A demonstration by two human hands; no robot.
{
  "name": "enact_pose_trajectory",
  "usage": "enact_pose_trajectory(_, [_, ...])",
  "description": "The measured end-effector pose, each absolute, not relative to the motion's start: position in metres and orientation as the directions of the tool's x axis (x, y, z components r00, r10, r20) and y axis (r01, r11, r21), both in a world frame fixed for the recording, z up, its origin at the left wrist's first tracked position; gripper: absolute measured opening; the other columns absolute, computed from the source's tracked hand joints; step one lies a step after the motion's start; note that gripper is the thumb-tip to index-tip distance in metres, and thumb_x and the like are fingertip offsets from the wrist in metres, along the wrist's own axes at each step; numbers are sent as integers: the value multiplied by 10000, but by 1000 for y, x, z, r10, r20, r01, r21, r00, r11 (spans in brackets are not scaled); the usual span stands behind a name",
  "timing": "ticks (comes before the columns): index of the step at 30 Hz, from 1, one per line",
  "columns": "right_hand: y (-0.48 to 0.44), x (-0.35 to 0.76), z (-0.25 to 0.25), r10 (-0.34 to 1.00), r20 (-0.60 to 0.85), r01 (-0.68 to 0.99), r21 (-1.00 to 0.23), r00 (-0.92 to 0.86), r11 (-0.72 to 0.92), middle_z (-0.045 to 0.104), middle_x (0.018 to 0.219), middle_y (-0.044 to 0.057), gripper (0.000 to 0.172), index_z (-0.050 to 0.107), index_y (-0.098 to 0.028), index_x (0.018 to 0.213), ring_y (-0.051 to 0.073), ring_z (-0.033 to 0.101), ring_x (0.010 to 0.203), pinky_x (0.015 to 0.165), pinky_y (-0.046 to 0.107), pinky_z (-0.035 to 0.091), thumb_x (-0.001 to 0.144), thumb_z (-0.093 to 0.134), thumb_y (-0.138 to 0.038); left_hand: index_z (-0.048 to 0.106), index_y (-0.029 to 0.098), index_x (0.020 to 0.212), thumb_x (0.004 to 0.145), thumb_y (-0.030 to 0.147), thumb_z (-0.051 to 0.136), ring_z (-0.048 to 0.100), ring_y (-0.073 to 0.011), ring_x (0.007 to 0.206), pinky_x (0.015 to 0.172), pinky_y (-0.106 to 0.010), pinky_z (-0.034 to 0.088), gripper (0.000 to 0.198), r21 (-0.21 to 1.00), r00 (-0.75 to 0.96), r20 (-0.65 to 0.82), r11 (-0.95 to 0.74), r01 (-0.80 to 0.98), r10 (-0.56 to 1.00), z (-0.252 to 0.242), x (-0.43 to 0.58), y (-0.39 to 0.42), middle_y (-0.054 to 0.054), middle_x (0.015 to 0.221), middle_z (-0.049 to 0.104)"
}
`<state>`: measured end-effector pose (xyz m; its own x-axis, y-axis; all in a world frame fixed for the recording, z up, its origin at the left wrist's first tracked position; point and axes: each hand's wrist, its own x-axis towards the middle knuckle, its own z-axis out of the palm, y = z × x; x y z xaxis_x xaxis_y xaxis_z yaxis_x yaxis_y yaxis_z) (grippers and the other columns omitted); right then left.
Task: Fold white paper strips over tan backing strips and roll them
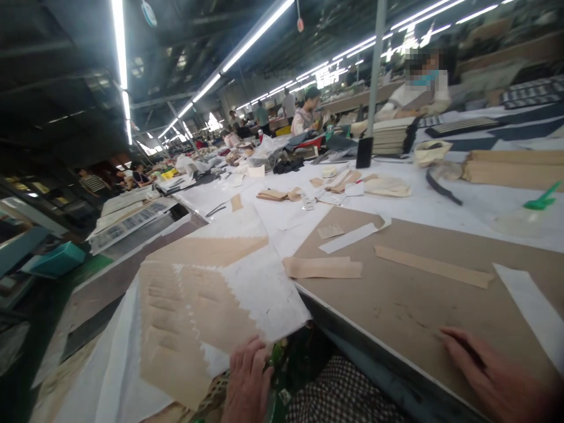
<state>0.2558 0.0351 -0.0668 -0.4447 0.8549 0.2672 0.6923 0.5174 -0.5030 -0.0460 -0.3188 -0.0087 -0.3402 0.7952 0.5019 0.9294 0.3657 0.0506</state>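
My left hand [249, 376] is at the near edge of the beige zigzag-edged pieces [220, 299], its fingertips touching that edge. Its fingers are bent but not closed, and I see nothing held in them. These pieces lie overlapping on white sheets [264, 294] with the same kind of jagged edge. Over on the right, my right hand [489, 370] rests low on a brown board [423, 305], with its fingers loosely stretched and no object in them. Beyond it lie a beige strip [434, 266] and a white strip [531, 308].
A shorter beige strip [324, 268] lies across the board's left edge. Farther back stand a metal post [376, 64], stacked sheets [390, 136] and a green-handled tool [543, 198]. A masked co-worker [418, 94] is across the table. A teal bin [57, 259] sits at left.
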Motion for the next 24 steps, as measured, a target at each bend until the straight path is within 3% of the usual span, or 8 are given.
enact_pose_trajectory(3, [16, 250, -58, 804, 309, 608, -533, -508, 589, 767, 1028, 112, 365, 667, -290, 1070, 290, 755, 818, 635, 393, 583, 952, 400, -509, 578, 234, 1045, 932, 123, 511, 522, -265, 1262, 1022, -439, 462, 173, 186, -317, 488, 258, 948, 814, 8, -41, -275, -99, 1196, 611])
enact_pose_trajectory(6, [-2, 239, -44, 758, 332, 560, -523, -561, 643, 771, 1038, 66, 342, 669, -290, 1075, 264, 759, 838, 675, 372, 612, 971, 409, -486, 603, 228, 981, 947, 160, 526, 567, -251, 1138, 970, -426, 479, 108, 235, -233, 443, 138, 962, 866, 27, -40, -213, -83, 1126, 629])
enact_pose_trajectory(10, [-10, 233, -31, 724, 368, 539, -492, -583, 684, 771, 1046, 50, 332, 687, -261, 1069, 237, 755, 894, 770, 353, 627, 996, 403, -417, 638, 216, 1007, 946, 166, 560, 584, -211, 1014, 910, -367, 481, 111, 75, -89, 332, 68, 995, 939, 36, -46, -121, -54, 1079, 645])
enact_pose_trajectory(17, [-11, 235, -29, 691, 447, 576, -383, -569, 722, 773, 1047, 28, 305, 691, -254, 1082, 215, 754, 912, 771, 340, 639, 1018, 404, -336, 674, 113, 877, 870, 52, 581, 581, -267, 842, 726, -383, 461, 111, -114, 78, 226, -53, 992, 971, 8, -48, -17, -122, 871, 647])
enact_pose_trajectory(21, [-8, 226, -27, 676, 456, 555, -387, -578, 736, 773, 1030, 40, 293, 690, -240, 1077, 202, 752, 902, 783, 306, 629, 1017, 407, -287, 679, 114, 852, 854, 21, 577, 582, -258, 804, 695, -364, 447, 139, -124, 115, 206, -91, 988, 972, -1, -48, -5, -116, 837, 639])
enact_pose_trajectory(24, [-6, 211, -20, 667, 451, 523, -414, -593, 745, 762, 1031, 61, 287, 678, -231, 1084, 201, 739, 923, 817, 301, 612, 1017, 400, -243, 670, 142, 814, 846, 7, 578, 590, -244, 807, 704, -347, 447, 166, -61, 132, 213, -122, 991, 968, 1, -52, -3, -94, 828, 642])
